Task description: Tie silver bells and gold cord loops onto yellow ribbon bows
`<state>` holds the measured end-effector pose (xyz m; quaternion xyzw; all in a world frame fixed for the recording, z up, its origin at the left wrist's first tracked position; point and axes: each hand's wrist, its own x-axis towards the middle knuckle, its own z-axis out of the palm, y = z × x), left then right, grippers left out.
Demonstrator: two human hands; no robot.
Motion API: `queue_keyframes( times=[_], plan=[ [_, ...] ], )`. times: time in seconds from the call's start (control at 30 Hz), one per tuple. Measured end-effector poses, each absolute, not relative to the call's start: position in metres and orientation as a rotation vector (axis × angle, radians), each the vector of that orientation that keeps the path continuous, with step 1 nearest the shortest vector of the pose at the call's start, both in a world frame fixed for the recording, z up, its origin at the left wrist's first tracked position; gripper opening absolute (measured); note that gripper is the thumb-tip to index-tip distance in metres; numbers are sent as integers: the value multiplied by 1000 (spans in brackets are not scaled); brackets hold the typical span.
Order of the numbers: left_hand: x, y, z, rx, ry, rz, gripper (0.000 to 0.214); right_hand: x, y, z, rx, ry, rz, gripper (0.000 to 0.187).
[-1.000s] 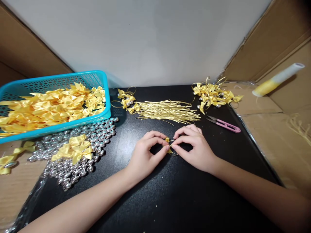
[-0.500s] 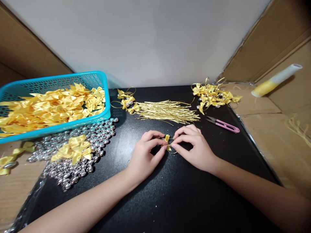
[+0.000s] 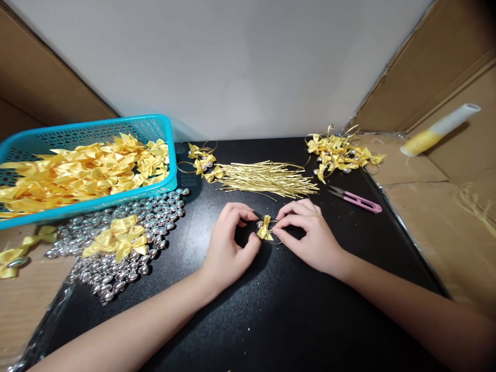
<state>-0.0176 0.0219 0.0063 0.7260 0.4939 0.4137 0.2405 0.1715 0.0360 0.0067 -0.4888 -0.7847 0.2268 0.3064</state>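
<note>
A small yellow ribbon bow (image 3: 265,228) with a silver bead and a thin gold wire loop lies between my hands on the black table (image 3: 271,310). My right hand (image 3: 310,235) pinches the bow's right side with thumb and forefinger. My left hand (image 3: 230,243) is just left of it, fingers curled and apart, its fingertips a little off the bow.
A blue basket (image 3: 170,155) of yellow bows stands at the far left. Silver beads (image 3: 132,248) with some loose bows on them spread below it. Gold wire pieces (image 3: 267,178), pink snips (image 3: 358,200), finished bows (image 3: 339,152) and a thread spool (image 3: 439,128) lie beyond and to the right.
My left hand has let go of the bow and drawn slightly left. The bow now shows fully, held only by my right hand.
</note>
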Motion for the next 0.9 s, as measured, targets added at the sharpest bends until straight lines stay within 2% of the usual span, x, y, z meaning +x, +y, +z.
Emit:
queue_keyframes(
  times=[0.1, 0.27, 0.5, 0.73, 0.9],
  plan=[
    [-17, 19, 8, 2116, 1355, 1047, 24, 172, 36, 7, -1283, -2060, 609, 11],
    [-17, 18, 7, 2263, 1316, 984, 18, 173, 36, 9, -1230, -2061, 635, 11],
    [-18, 24, 7, 2167, 1240, 878, 12, 175, 37, 12, -1182, -2213, 648, 8],
    [-21, 26, 12, 2131, 1143, 749, 23, 179, 40, 23, -1109, -2330, 693, 8],
    [-22, 27, 14, 2124, 1100, 702, 14, 181, 41, 27, -1083, -2395, 685, 8]
  ],
)
